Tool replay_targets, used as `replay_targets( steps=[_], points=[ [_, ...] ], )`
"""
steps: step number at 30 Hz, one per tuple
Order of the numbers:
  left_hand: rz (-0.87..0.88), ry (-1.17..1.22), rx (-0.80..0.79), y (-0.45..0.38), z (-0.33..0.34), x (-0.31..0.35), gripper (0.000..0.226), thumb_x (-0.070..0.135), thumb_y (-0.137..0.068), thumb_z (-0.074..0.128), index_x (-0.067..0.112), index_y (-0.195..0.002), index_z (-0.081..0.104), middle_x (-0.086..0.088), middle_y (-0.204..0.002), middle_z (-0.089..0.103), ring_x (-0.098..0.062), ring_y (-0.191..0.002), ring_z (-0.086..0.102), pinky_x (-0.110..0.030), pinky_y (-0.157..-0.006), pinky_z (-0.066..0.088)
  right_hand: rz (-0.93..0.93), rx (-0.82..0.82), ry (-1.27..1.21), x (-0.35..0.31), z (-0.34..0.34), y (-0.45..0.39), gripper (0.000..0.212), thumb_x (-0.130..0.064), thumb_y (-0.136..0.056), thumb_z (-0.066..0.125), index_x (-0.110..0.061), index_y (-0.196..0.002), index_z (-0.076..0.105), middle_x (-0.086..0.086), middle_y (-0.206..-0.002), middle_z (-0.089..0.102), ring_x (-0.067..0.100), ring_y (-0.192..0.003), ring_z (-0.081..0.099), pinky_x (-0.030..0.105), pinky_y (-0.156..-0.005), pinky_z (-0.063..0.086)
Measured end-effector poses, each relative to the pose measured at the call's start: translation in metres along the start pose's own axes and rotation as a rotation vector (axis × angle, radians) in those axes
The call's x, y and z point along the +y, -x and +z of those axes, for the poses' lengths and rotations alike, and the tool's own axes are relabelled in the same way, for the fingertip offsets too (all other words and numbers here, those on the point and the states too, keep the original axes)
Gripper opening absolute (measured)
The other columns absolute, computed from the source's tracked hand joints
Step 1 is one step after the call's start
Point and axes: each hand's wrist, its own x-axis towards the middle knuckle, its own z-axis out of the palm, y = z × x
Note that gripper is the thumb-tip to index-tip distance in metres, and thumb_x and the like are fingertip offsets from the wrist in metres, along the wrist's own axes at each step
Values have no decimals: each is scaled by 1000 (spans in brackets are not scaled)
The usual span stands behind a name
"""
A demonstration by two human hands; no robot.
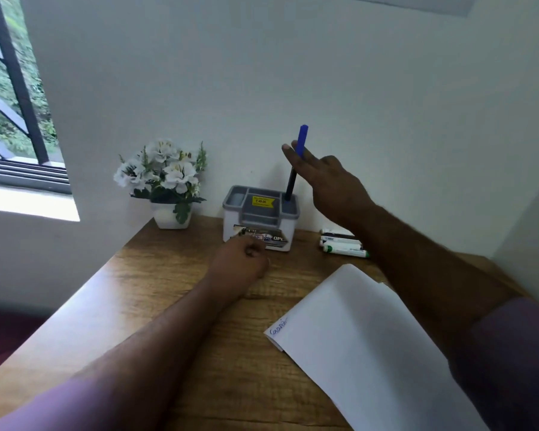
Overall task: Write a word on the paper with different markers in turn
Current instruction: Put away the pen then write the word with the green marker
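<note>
A: Where is the blue pen [297,163]?

B: Standing nearly upright in the organizer [260,216], in the compartment at its 3 o'clock end, cap up. The right hand [330,185] is raised beside it, with the pen's upper part showing between two outstretched fingers [288,152]. The fingers are spread, not clamped; whether they touch the pen I cannot tell.

A: And the left hand [241,262]?

B: Resting on the desk [156,284] at 6 o'clock from the organizer, fingers curled together into a loose fist. I cannot tell if anything is inside it.

A: The paper [364,340]?

B: Lying at an angle on the desk, at 5 o'clock from the organizer, under the right forearm. A short word [279,326] in blue ink sits near its corner at 9 o'clock.

A: Other markers?

B: Several markers [343,242] lie together on the desk at 3 o'clock from the organizer; one has a green cap.

A: Anything else?

B: A pot of white flowers [162,178] at 9 o'clock from the organizer, against the wall.
</note>
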Motion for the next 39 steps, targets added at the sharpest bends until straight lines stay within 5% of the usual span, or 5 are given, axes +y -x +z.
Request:
replay_targets(
  steps=[9, 12, 16, 21, 39],
  points=[
    [103, -159, -42, 6, -2, 8, 22, 18, -83, 63, 21, -103, 71, 11, -87, 61, -12, -90, 61, -31, -85, 52, -137, -203, -406, -1, 37, 43, 76, -7, -88, 50, -38, -149, 17, 13, -160, -12, 34, -147, 14, 42, -112, 33],
    [124, -253, -75, 5, 0, 9, 25, 18, -82, 64, 20, -107, 69, 8, -94, 60, -11, -92, 57, -26, -82, 47, -76, -40, -497, 6, 32, 56, 68, -14, -88, 59, -31, -146, 30, 0, -160, 4, 22, -145, 21, 24, -110, 28],
    [171, -457, -70, 1, 13, 10, 31, 28, -80, 63, 21, -110, 66, -2, -114, 59, -13, -95, 54, -25, -78, 42, 206, -118, -321, 27, 28, 75, 29, -16, -90, 57, -19, -117, 66, 5, -122, 66, 25, -115, 58, 35, -94, 45],
    [275, -675, -47, 1, 26, 10, 34, 36, -87, 51, 23, -117, 58, -2, -120, 53, -19, -109, 50, -31, -84, 38, 310, -563, 30, 39, 27, 90, 38, -13, -84, 56, -25, -120, 61, 5, -120, 60, 27, -111, 56, 35, -83, 46],
    [312, -330, -84, 1, 19, 10, 33, 41, -88, 59, 28, -118, 63, 6, -118, 60, -4, -99, 51, -22, -81, 40, 217, -340, -25, 37, 2, 74, 24, -19, -80, 58, -22, -88, 35, 7, -82, 57, 31, -71, 56, 35, -59, 42]
  ],
)
